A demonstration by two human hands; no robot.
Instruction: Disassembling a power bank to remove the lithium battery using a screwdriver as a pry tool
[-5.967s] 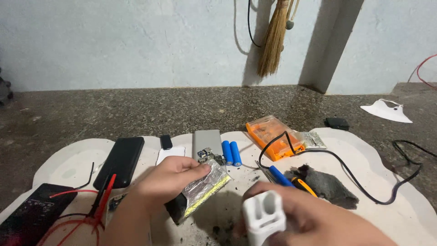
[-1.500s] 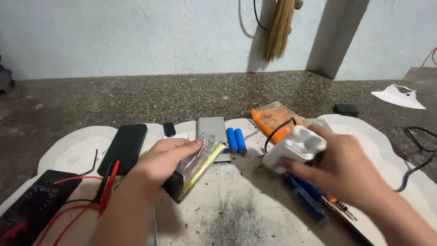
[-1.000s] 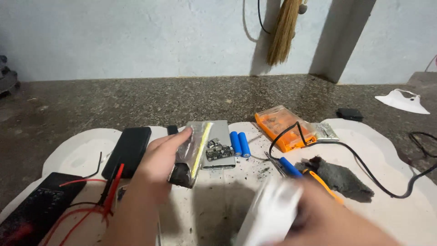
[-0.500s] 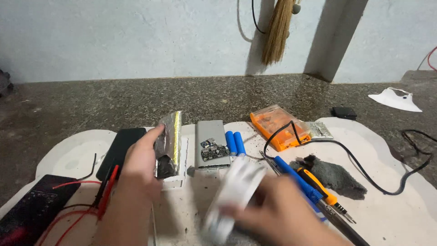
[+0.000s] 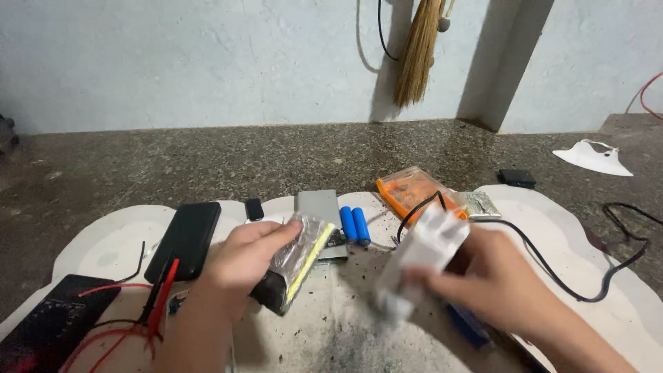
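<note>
We see the left hand (image 5: 243, 257) gripping a flat black pack wrapped in clear film with a yellow edge strip (image 5: 293, 266), tilted above the white mat (image 5: 97, 242). The right hand (image 5: 494, 280) holds a blurred white plastic casing (image 5: 423, 257). Two blue cylindrical cells (image 5: 354, 224) lie beside a grey rectangular slab (image 5: 318, 205).

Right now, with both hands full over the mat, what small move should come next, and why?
Probably steady the right hand: the white plastic casing it holds is motion-blurred, while the left hand holds the foil-wrapped battery pack tilted just beside it, above the soot-specked white mat. Lining them up likely needs a still casing.
</note>
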